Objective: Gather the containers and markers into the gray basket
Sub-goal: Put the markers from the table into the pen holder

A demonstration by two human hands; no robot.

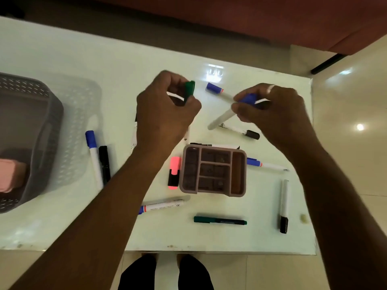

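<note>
Markers [189, 91] in both hands [165, 114]; basket [31, 130] far left

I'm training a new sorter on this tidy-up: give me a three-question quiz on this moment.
1. True or false: the divided organizer is already in the gray basket.
2. What cap colour has the marker in the left hand?
A. green B. pink C. black
3. What lies directly left of the organizer?

Key: 1 false, it stands on the table. 2 A, green-capped marker. 3 the pink highlighter.
</note>
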